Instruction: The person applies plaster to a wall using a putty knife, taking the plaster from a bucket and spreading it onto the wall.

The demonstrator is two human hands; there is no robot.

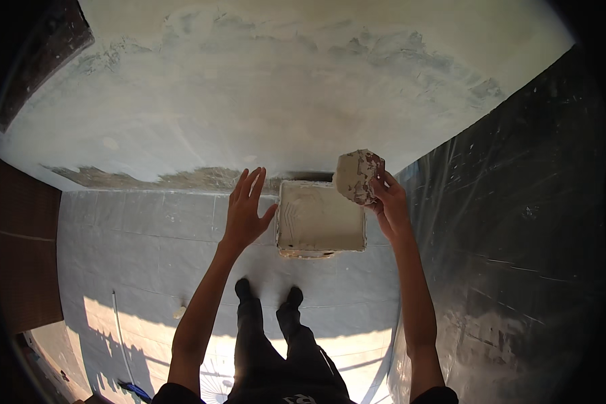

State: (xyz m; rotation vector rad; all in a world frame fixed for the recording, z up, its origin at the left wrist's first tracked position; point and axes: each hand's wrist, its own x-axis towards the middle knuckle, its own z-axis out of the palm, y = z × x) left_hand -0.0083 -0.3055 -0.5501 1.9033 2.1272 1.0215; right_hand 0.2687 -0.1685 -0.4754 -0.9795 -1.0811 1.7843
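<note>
My left hand [248,215] is raised with fingers spread and empty, just left of a square, cream-coated tray [320,222] that holds smooth pale paste. My right hand [390,205] grips a flat, many-sided piece [352,176] smeared with cream paste and dark flaking patches, held up over the tray's upper right corner. Whether this piece has a handle behind it I cannot tell.
A pale, patchily plastered wall [262,94] fills the upper view. A dark sheeted surface [512,222] runs along the right, brown panels [23,262] stand at the left. On the tiled floor [135,256] lie a white pole [120,337] and a small pale object [180,312].
</note>
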